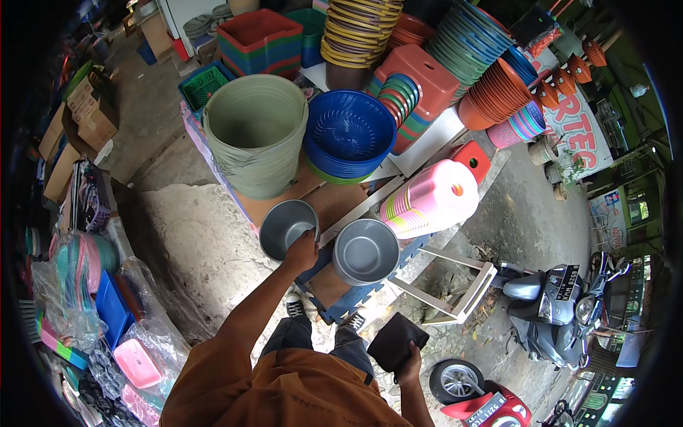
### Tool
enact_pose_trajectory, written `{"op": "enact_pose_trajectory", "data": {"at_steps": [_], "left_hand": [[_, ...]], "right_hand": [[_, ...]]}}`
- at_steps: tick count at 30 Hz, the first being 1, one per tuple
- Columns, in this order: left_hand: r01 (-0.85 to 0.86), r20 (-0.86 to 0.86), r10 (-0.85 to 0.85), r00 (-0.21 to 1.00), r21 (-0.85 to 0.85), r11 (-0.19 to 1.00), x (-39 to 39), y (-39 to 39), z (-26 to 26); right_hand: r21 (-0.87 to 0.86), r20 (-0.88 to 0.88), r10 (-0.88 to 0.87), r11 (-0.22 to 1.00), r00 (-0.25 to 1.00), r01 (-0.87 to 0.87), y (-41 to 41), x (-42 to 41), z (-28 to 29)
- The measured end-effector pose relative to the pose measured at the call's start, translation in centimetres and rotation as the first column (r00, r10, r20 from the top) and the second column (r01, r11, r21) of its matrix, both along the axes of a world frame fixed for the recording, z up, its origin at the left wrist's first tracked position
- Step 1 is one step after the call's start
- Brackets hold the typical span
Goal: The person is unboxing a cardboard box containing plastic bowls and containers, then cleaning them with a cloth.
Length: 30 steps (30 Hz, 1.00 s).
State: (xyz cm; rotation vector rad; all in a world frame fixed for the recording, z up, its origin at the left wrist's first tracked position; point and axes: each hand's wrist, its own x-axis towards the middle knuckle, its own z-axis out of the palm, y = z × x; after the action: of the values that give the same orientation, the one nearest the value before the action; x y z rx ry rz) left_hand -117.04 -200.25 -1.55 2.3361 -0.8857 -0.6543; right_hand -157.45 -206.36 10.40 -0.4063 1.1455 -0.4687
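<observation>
My left hand (303,250) grips the near right rim of a round grey pot (280,219). That pot tilts a little and looks empty inside; whether its base touches the stand is hard to tell. Just to its right, a second grey pot (366,252) stands upright on the low stand. Down by my right hip, my right hand (411,364) holds a dark folded cloth or pouch (394,342), apart from both pots.
Behind the pots stand pale green buckets (256,133), blue basins (349,133) and pink plastic stools (437,200). A white frame (453,299) juts out to the right. Motorcycles (555,299) are parked beyond it. Plastic-wrapped goods (101,299) line the left side.
</observation>
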Motion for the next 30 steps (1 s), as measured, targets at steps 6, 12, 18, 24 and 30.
{"op": "enact_pose_trajectory", "data": {"at_steps": [6, 12, 18, 24, 30], "left_hand": [[0.146, 0.083, -0.175, 0.981, 0.283, 0.948, 1.9, -4.2, -8.7], [0.101, 0.085, -0.131, 0.988, 0.296, 0.950, 1.3, -6.8, -14.4], [0.075, 0.077, -0.101, 0.992, 0.288, 0.955, -0.1, -6.5, -16.6], [0.100, 0.122, -0.146, 0.982, 0.323, 0.941, -0.3, -4.8, -18.2], [0.135, 0.131, -0.190, 0.973, 0.345, 0.929, 0.0, -5.0, -17.0]], "right_hand": [[0.018, -0.126, -0.092, 0.995, 0.988, 0.095, 4.7, -3.1, -2.8], [-0.081, -0.372, -0.103, 0.994, 0.923, 0.078, 7.7, -4.6, -2.3], [-0.136, -0.390, -0.085, 0.990, 0.917, 0.033, 8.2, -6.9, -3.7], [-0.145, -0.375, -0.052, 0.989, 0.925, -0.004, 7.3, -6.5, -3.5], [-0.256, -0.478, 0.031, 0.951, 0.878, -0.173, 6.9, -9.0, -5.7]]}}
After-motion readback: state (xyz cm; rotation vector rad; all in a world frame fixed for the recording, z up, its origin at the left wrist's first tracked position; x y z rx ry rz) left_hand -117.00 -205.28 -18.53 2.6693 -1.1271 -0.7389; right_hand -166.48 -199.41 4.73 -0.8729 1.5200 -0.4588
